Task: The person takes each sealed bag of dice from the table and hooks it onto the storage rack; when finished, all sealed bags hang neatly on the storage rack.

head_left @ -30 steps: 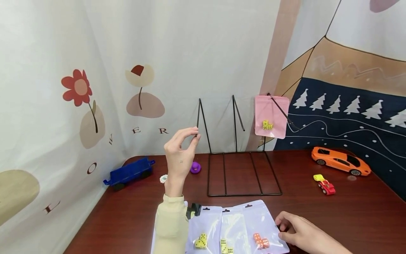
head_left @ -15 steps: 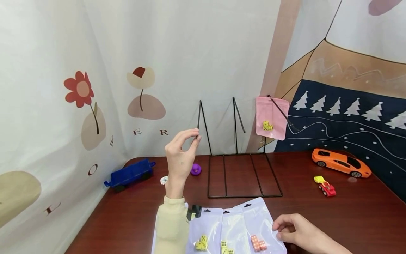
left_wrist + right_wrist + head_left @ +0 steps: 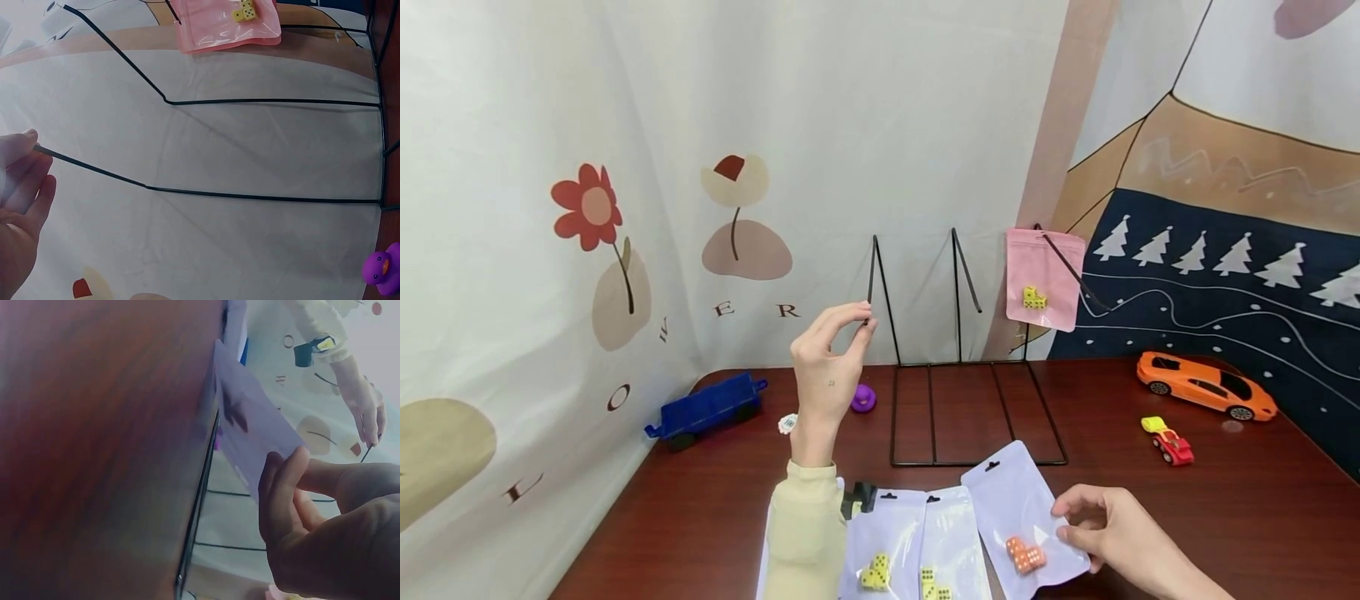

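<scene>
My left hand (image 3: 829,375) pinches the tip of the left prong of a black wire rack (image 3: 977,463); the left wrist view shows thumb and fingertips on that wire end (image 3: 94,167). With my right hand (image 3: 1120,533) I pinch the right edge of a pale lilac zip bag (image 3: 1011,492) holding orange dice (image 3: 1026,555). The bag is tilted, its top with the hang hole towards the rack. Beside it lie two more lilac bags with yellow dice (image 3: 876,573), partly behind my left sleeve. A pink bag (image 3: 1043,267) with yellow dice hangs on the rack's right prong.
A purple rubber duck (image 3: 863,398) sits left of the rack's base. A blue toy trailer (image 3: 706,410) stands at the far left. An orange toy car (image 3: 1206,383) and a small red and yellow toy truck (image 3: 1168,439) are on the right. Printed curtains rise behind the table.
My right hand has drawn the bag with orange dice away from the neighbouring lilac bags, lifting and turning it. The left hand has stayed on the prong tip.
</scene>
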The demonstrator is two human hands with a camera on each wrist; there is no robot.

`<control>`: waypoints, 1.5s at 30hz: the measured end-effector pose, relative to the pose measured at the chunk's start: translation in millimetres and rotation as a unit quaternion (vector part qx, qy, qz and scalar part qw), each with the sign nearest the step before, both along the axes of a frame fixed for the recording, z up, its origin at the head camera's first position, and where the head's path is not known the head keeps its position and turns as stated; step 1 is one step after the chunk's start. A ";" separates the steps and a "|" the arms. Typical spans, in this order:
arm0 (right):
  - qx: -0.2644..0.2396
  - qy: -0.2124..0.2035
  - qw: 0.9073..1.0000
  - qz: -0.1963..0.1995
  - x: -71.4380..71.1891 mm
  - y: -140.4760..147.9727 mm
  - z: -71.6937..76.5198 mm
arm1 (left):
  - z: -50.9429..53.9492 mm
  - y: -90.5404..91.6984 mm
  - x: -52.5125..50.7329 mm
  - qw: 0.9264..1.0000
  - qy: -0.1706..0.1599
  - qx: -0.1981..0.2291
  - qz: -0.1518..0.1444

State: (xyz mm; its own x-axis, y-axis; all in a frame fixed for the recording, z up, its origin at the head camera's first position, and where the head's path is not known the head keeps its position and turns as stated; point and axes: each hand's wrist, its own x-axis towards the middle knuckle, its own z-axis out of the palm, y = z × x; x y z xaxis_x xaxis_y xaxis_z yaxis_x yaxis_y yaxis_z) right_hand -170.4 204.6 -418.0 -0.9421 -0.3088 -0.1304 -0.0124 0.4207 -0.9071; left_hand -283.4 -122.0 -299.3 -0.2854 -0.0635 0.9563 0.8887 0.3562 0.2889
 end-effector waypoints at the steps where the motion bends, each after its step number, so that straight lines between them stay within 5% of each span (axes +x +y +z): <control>1: 0.003 0.006 1.000 -0.004 0.3 0.3 1.0 | 0.0 0.0 0.2 1.000 0.000 0.000 0.001; 17: 0.048 0.178 0.982 -0.047 4.4 -5.6 25.8 | -1.0 -0.8 1.2 1.000 0.000 -0.003 0.004; 28: 0.020 0.291 0.952 -0.087 6.0 -19.1 43.4 | -1.7 -1.6 1.2 1.000 -0.001 -0.001 -0.002; 38: -0.030 0.342 0.933 -0.110 3.1 -26.0 54.9 | -4.0 0.2 2.9 1.000 -0.019 -0.002 0.001; 45: -0.053 0.359 0.924 -0.124 -12.0 -30.8 65.7 | -1.9 0.2 -0.4 1.000 -0.010 -0.005 0.007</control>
State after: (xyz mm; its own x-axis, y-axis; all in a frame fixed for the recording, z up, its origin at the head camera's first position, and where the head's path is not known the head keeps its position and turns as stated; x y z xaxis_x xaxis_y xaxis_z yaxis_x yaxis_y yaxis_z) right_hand -182.4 173.8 -352.3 -0.8177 -0.0466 0.5738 -0.5413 0.4014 -0.7388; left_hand -283.8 -121.9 -301.2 -0.3029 -0.0574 0.9513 0.8782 0.3710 0.3020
